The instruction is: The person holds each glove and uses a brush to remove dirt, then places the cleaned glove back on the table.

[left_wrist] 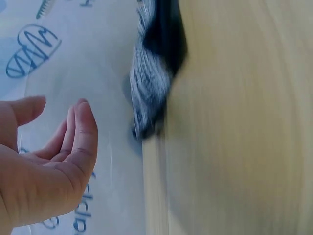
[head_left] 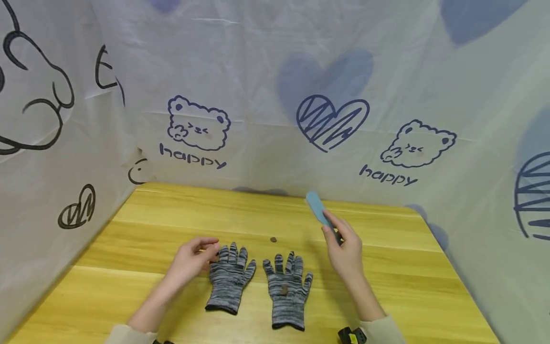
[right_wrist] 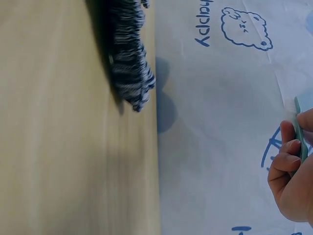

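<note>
My right hand [head_left: 346,246] holds a small blue-green brush [head_left: 317,206] above the table, pinched between thumb and fingers. Pale bristles show along one side of the brush [right_wrist: 298,110] in the right wrist view. Two grey-and-black knit gloves lie flat side by side, a left one [head_left: 227,282] and a right one [head_left: 288,296]. On the right glove sits a brown spot or lump [head_left: 284,289]. My left hand [head_left: 193,258] hovers by the left glove's fingertips, its fingers loosely bent with a gap to the thumb and nothing between them.
A small brown piece [head_left: 273,239] lies on the yellow wood-grain table [head_left: 180,210] beyond the gloves. White sheeting [head_left: 258,157] with printed hearts and bears hangs behind the table's far edge and along both sides.
</note>
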